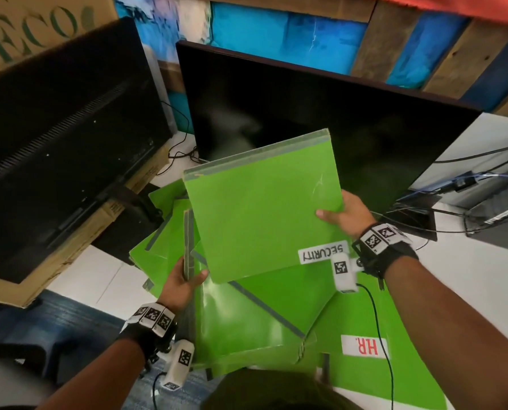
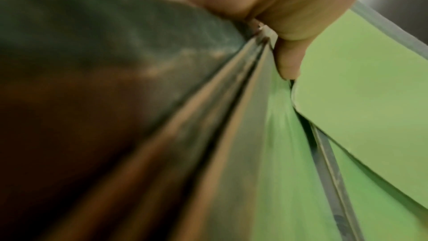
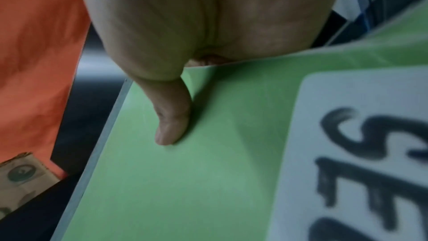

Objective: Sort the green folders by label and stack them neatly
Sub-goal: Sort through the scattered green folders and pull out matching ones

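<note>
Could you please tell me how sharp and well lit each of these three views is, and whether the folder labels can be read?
Head view: fairly sharp and evenly lit, edges bowed by the wide lens; the SECURITY label and HR label read clearly. Left wrist view: smeared with blur, its left half dark, only the left hand and green folders recognisable. Right wrist view: soft, label letters blurred and cropped.

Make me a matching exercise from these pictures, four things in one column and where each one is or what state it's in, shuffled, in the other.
Things
1. SECURITY folder
2. HR folder
3. edge-on folders
4. monitor

States
A. dark, standing behind the pile
B. gripped upright by the left hand
C. lying flat, nearest the person
D. held up by the right hand, thumb on its cover

Pairs: 1-D, 2-C, 3-B, 4-A
</note>
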`<state>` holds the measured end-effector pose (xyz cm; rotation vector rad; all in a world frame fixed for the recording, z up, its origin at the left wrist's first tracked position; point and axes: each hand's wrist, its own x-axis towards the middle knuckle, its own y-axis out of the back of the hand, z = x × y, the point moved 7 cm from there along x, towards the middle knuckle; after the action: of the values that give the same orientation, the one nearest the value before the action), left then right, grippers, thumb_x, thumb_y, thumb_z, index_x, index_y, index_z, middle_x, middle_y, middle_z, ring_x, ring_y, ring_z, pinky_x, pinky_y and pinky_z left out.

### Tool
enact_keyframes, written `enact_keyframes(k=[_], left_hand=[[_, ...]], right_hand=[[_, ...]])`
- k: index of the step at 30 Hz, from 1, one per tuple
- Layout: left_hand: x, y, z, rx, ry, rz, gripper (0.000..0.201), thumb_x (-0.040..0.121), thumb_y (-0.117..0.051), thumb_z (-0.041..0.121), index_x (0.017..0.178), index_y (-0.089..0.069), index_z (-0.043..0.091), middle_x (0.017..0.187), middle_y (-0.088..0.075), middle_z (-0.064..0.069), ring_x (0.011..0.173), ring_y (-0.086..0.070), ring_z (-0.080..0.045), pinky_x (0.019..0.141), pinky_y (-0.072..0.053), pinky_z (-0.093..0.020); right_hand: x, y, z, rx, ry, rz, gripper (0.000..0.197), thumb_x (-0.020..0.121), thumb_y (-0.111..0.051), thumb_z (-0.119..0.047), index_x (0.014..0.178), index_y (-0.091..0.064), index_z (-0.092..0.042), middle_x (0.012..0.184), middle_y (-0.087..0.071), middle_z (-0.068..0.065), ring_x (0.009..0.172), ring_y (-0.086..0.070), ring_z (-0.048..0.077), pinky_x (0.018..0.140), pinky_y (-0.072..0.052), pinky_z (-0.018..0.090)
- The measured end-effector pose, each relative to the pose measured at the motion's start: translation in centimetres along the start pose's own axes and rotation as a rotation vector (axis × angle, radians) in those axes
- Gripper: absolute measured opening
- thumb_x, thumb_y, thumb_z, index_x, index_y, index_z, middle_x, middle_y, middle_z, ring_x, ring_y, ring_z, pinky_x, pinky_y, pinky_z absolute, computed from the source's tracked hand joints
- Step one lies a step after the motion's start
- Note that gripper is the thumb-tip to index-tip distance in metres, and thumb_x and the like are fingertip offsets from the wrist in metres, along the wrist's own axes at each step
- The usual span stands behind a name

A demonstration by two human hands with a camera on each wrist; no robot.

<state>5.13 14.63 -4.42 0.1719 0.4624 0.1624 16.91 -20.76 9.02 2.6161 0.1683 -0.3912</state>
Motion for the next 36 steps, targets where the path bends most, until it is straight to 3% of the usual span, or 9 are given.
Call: enact_keyframes(k=[5,10,15,19,23,27,30,33,36], left_hand=[[-0.3,-0.2,0.7,-0.035,-0.01,0.036,0.03,0.087,-0.067,0.014,0.112,-0.053,0.024,0.103,-0.062,0.001,0.091,-0.057,-0.016,0.075,-0.045,-0.028],[-0.3,-0.2,0.9,0.019,-0.022,0.104,0.034,0.085,-0.07,0.019,0.113,-0.051,0.013,0.094,-0.06,0.001,0.082,-0.055,-0.014,0.066,-0.042,-0.022],[-0.2,-0.5,1.1,0.044,-0.031,0.091,0.034,0.085,-0.07,0.019,0.111,-0.053,0.004,0.085,-0.056,-0.002,0.074,-0.052,-0.013,0.062,-0.041,-0.022],[-0.3,-0.5,0.9,0.059,-0.029,0.071,0.039,0.086,-0.069,0.021,0.117,-0.051,0.007,0.098,-0.06,-0.007,0.082,-0.054,-0.013,0.065,-0.04,-0.023],[-0.4,-0.7,0.5,0.034,-0.005,0.059,0.042,0.085,-0.069,0.022,0.12,-0.05,0.008,0.105,-0.061,-0.009,0.087,-0.055,-0.016,0.066,-0.041,-0.025],[-0.3,-0.9,0.1,0.021,0.009,0.043,0.044,0.085,-0.069,0.022,0.122,-0.049,0.009,0.107,-0.06,-0.01,0.092,-0.055,-0.02,0.069,-0.042,-0.026],[0.1,-1.1,0.2,0.008,0.009,0.047,0.041,0.085,-0.07,0.019,0.12,-0.05,0.008,0.103,-0.059,-0.008,0.092,-0.054,-0.023,0.07,-0.042,-0.026],[0.3,-1.1,0.0,0.012,0.02,0.034,0.043,0.085,-0.07,0.019,0.121,-0.05,0.009,0.104,-0.06,-0.006,0.095,-0.055,-0.022,0.075,-0.043,-0.029],[0.4,-1.1,-0.3,-0.004,0.041,0.029,0.043,0.086,-0.069,0.018,0.123,-0.049,0.01,0.107,-0.06,-0.005,0.1,-0.055,-0.023,0.084,-0.043,-0.033]], right_hand=[[-1.5,-0.2,2.1,0.003,-0.087,-0.082,0.035,0.081,-0.069,-0.021,0.114,-0.058,-0.026,0.105,-0.063,-0.013,0.101,-0.058,0.011,0.102,-0.04,0.047],[-2.1,2.5,-1.3,-0.338,0.03,-0.112,0.054,0.082,-0.069,-0.019,0.13,-0.045,-0.018,0.122,-0.057,-0.003,0.105,-0.049,0.008,0.097,-0.035,0.03],[-2.3,6.0,-7.1,-0.48,0.217,-0.132,0.038,0.076,-0.076,-0.019,0.108,-0.057,-0.028,0.107,-0.067,-0.009,0.098,-0.063,0.012,0.085,-0.048,0.03],[-1.9,6.9,-9.8,-0.732,0.259,-0.18,0.028,0.081,-0.07,-0.033,0.109,-0.065,-0.036,0.1,-0.066,-0.012,0.103,-0.06,0.016,0.093,-0.041,0.03],[0.3,3.2,-9.4,-1.29,0.411,-0.235,0.042,0.081,-0.062,-0.049,0.121,-0.054,-0.04,0.1,-0.054,-0.001,0.122,-0.041,0.021,0.11,-0.016,0.036],[1.7,-4.0,-6.7,-1.469,0.587,-0.286,0.053,0.081,-0.059,-0.05,0.129,-0.047,-0.033,0.121,-0.06,-0.004,0.119,-0.043,0.02,0.111,-0.017,0.042],[2.0,-9.0,-3.2,-1.433,0.589,-0.25,0.067,0.083,-0.06,-0.046,0.141,-0.035,-0.026,0.139,-0.045,0.004,0.132,-0.035,0.024,0.116,-0.009,0.043],[1.7,-10.0,0.3,-1.074,0.38,-0.186,0.087,0.082,-0.064,-0.04,0.15,-0.01,-0.03,0.157,-0.013,0.003,0.146,-0.01,0.024,0.113,0.003,0.039],[0.4,-8.1,5.6,-0.76,0.086,-0.156,0.092,0.08,-0.067,-0.04,0.149,-0.006,-0.035,0.158,-0.007,-0.007,0.144,-0.019,0.025,0.115,-0.016,0.043]])
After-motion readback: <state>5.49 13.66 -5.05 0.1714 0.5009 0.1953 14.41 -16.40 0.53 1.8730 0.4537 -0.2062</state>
